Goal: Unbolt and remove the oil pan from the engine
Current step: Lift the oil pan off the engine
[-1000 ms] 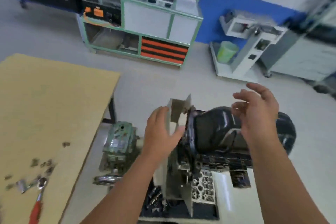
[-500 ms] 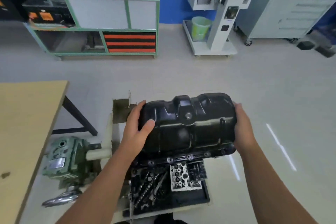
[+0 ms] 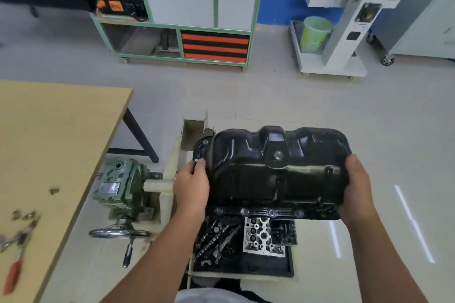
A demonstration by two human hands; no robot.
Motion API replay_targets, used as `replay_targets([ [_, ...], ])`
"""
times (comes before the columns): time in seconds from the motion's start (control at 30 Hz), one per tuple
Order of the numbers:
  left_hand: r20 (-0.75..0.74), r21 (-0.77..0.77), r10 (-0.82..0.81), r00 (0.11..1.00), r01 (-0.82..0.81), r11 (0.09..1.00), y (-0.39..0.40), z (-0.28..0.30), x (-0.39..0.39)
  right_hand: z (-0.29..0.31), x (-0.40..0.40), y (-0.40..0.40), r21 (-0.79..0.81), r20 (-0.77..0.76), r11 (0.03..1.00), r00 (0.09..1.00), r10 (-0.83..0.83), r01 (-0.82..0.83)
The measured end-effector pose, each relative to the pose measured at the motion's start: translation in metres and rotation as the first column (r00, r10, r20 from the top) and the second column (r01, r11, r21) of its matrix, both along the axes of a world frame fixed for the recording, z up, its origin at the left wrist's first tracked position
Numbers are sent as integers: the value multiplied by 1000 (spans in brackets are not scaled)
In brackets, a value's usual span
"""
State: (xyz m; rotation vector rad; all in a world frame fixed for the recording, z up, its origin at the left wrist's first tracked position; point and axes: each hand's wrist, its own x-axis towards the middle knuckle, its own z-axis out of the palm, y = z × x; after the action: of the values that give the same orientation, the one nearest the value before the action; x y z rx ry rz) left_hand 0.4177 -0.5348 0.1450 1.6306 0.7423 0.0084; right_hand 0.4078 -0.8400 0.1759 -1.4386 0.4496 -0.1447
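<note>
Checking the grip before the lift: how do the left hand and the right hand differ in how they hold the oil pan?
The left hand grips the oil pan at its left end, by the flange, thumb up near a bolt hole; the right hand grips the right end, wrapped round the pan's rounded corner. The left hand lies beside the cream stand; the right hand is over bare floor. Both hold the pan at the same time.

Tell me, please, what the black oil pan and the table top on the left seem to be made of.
The oil pan looks like stamped sheet metal with a glossy black coat: pressed ribs and bright reflections show on it. The table top looks like matte, pale wood board or laminate, flat and evenly tan; which one I cannot tell.
</note>
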Motion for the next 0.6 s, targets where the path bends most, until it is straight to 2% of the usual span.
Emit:
replay_targets([
  [0.1,29,-90,46,999,-43,995,15,3,0,11,-3,15,-10,73,1000,997,29,-29],
  [0.23,140,-97,-18,990,32,995,71,27,16,46,11,58,-42,154,998,987,47,-41],
  [0.37,165,-230,-53,985,91,969,156,44,32,71,37,144,-118,174,979,967,186,-167],
  [0.47,114,-341,-66,991,102,934,231,35,17,68,59,224,-235,133,916,923,361,-324],
  [0.6,125,-275,-56,991,89,957,341,6,-33,49,83,340,-358,-7,761,817,576,-540],
])
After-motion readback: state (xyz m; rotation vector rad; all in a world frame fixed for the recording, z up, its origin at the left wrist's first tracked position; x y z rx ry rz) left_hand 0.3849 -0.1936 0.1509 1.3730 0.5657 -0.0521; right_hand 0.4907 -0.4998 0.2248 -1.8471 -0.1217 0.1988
